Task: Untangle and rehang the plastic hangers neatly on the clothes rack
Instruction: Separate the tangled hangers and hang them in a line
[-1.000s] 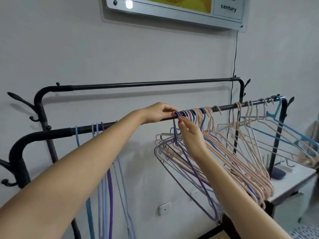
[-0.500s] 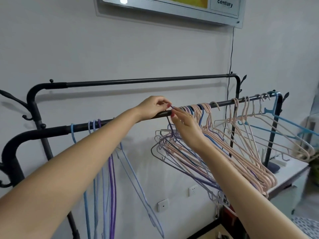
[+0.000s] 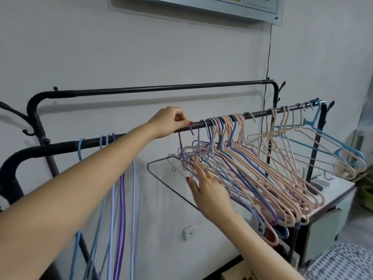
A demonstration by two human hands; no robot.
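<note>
A black clothes rack has a front rail point(image 3: 260, 113) and a higher back rail point(image 3: 161, 88). Several blue and purple hangers point(image 3: 121, 178) hang straight at the rail's left. A tangled bunch of beige, blue and purple hangers point(image 3: 262, 174) crowds the middle, and a looser beige and blue group point(image 3: 323, 138) hangs at the right end. My left hand point(image 3: 171, 122) is on the front rail, pinching the hook of a dark purple hanger point(image 3: 179, 146) at the bunch's left edge. My right hand point(image 3: 207, 186) reaches up with straight fingers into the hanger shoulders below the rail.
A white table point(image 3: 343, 190) stands under the rack's right end, with a potted plant point(image 3: 367, 195) beyond it. A black cable point(image 3: 268, 57) runs down the wall from a panel point(image 3: 201, 3). A wall socket point(image 3: 190, 232) is low down. Patterned cloth point(image 3: 343, 261) lies at bottom right.
My right hand has dropped from the hooks on the rail to the hanger bodies below. The dark purple hanger's hook now sits slightly left of the bunch, under my left hand.
</note>
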